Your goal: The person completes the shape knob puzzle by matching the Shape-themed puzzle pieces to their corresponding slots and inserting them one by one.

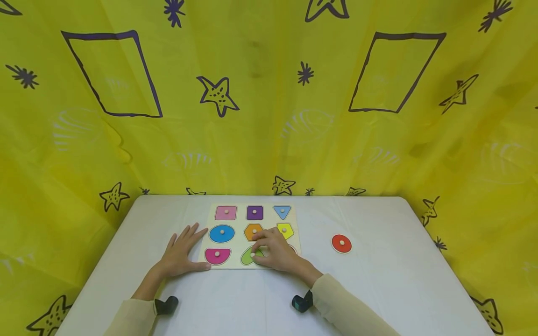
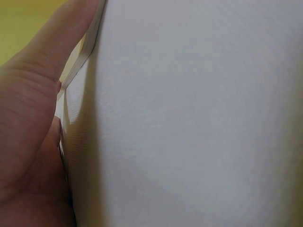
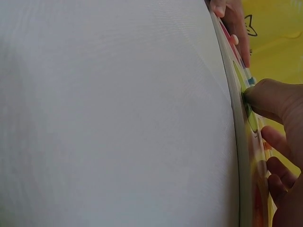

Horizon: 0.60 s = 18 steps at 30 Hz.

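A wooden peg puzzle board point(image 1: 235, 267) lies on the table with rows of coloured shapes, each with a small knob. My right hand point(image 1: 275, 250) is over its lower middle and pinches the knob of a green puzzle piece point(image 1: 246, 256), which sits in the board partly covered by the fingers. My left hand point(image 1: 178, 254) rests at the board's left edge with fingers spread, its thumb at the lower left corner near a magenta half-round piece point(image 1: 217, 255). In the left wrist view the thumb point(image 2: 52, 47) touches the board's edge. A red round piece point(image 1: 341, 243) lies off the board, to the right.
The white-covered table point(image 1: 378, 289) extends around the board. A yellow patterned curtain point(image 1: 260, 140) hangs behind it and along the sides. Blue oval point(image 1: 222, 233), purple square point(image 1: 254, 213) and light-blue triangle point(image 1: 282, 212) pieces sit in the board. My right wrist partly hides its lower right corner.
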Available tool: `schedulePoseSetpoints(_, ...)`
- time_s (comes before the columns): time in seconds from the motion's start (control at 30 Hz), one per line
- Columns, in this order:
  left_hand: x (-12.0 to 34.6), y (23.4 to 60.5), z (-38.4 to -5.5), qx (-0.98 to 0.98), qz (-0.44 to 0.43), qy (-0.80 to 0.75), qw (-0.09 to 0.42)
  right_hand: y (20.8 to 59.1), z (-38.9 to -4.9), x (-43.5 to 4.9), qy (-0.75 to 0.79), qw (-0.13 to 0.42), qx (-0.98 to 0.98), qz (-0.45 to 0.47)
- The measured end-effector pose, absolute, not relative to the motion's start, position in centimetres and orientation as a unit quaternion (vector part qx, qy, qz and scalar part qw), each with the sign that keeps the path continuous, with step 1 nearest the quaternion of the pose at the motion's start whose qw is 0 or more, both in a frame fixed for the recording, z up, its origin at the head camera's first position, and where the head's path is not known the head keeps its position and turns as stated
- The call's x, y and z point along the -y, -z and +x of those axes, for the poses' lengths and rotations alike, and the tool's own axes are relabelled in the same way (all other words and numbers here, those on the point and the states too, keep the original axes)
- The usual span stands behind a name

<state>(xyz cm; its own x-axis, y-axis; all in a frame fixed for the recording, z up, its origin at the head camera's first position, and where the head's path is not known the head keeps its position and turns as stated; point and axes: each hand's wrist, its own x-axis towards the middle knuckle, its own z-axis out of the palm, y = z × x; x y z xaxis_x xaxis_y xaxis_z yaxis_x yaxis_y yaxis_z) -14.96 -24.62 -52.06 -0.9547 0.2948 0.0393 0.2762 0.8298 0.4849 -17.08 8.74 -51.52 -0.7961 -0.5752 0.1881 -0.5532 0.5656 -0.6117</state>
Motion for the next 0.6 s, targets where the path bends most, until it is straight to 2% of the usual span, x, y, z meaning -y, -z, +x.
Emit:
schedulePoseSetpoints(0.23, 24.9, 52.5, -15.0, -0.955, 0.154, -0.252, 0.017, 50.5, -17.4, -9.5, 0.366, 0.033, -0.871, -0.324)
schedulePoseSetpoints(0.43, 24.8, 52.2, -15.1, -0.957, 0.141, -0.25, 0.032, 49.4, -18.5, -11.0, 0.371, 0.005, -0.865, -0.338)
schedulePoseSetpoints(0.6, 24.8, 52.1, -15.1, -0.958, 0.145, -0.246, 0.029, 48.4, -19.0, -12.3, 0.365, 0.017, -0.875, -0.319)
